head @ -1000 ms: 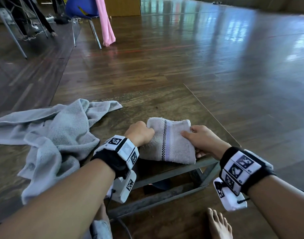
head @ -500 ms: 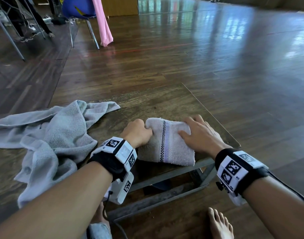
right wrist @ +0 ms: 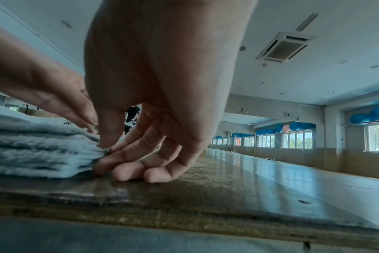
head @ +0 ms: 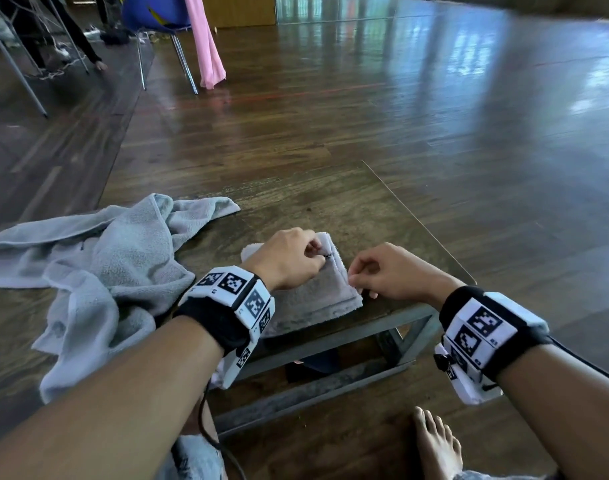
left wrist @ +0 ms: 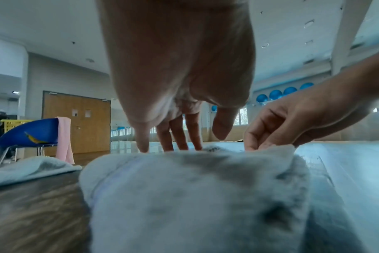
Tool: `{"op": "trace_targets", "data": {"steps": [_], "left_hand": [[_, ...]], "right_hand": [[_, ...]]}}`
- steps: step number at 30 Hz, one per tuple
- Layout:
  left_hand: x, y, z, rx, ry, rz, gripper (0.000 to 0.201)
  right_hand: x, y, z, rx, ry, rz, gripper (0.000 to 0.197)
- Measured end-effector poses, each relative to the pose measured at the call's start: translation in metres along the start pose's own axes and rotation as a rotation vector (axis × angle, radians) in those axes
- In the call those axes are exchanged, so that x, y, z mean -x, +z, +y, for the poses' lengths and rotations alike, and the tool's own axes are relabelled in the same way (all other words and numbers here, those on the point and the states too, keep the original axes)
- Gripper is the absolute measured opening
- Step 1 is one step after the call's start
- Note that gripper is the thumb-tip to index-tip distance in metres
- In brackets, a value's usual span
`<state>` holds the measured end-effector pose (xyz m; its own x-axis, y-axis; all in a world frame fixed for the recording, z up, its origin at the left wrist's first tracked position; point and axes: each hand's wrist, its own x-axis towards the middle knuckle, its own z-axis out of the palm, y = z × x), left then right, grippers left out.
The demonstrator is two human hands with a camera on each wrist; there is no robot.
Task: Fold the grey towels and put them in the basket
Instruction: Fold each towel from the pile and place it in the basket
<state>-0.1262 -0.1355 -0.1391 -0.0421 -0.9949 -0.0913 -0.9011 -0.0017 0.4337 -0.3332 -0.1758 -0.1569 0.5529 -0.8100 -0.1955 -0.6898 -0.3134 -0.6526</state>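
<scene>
Tabletop holds folded towel, partly under left hand.

The head camera looks forward and down. Both wrist cameras sit low and close, sharing the folded towel, at 6 and 9 o'clock.

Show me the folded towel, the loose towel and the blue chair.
folded towel (head: 315, 301), head view, top face near the front edge.
loose towel (head: 123, 258), head view, middle of the crumpled heap.
blue chair (head: 137, 12), head view, seat shell.
</scene>
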Motion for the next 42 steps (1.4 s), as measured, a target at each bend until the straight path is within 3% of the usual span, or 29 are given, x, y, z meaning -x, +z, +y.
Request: {"op": "trace_targets", "data": {"steps": [2,5,8,12,17,20,24,27,31,37,42], "left_hand": [[0.004,0.0,0.0,0.007,0.056,-0.043,0.034],[0.012,0.003,0.0,-0.078,0.157,-0.074,0.05],[0.023,0.004,0.001,0.014,0.163,-0.07,0.057],[0.036,0.012,0.007,0.03,0.158,-0.086,0.046],[0.042,0.017,0.01,0.114,0.16,-0.02,0.028],[0.042,0.015,0.013,0.185,0.157,0.043,0.027],[0.04,0.02,0.022,0.454,0.118,0.174,0.013],[0.041,0.026,0.033,0.604,0.136,0.175,0.008],[0.041,0.036,0.037,0.559,0.16,0.149,0.012],[0.039,0.046,0.032,0.409,0.159,0.096,0.016],[0.038,0.042,0.032,0.381,0.159,0.024,0.021]], "right_hand": [[0.003,0.0,-0.002,-0.033,-0.001,-0.018,0.007],[0.009,0.003,-0.002,-0.046,-0.021,0.109,0.017],[0.015,0.006,-0.005,-0.06,-0.106,0.14,0.02],[0.02,0.011,-0.008,-0.024,-0.154,0.127,0.012],[0.021,0.011,-0.007,-0.026,-0.114,0.122,0.004],[0.022,0.011,-0.008,-0.023,-0.102,0.12,0.004],[0.022,0.01,-0.011,-0.019,-0.072,0.063,0.008],[0.021,0.009,-0.012,-0.029,-0.053,0.039,0.017],[0.021,0.006,-0.009,-0.082,-0.018,0.01,0.014],[0.01,0.006,-0.005,-0.204,0.142,0.008,0.031],[0.004,0.017,-0.003,-0.037,0.116,0.073,0.02]]}}
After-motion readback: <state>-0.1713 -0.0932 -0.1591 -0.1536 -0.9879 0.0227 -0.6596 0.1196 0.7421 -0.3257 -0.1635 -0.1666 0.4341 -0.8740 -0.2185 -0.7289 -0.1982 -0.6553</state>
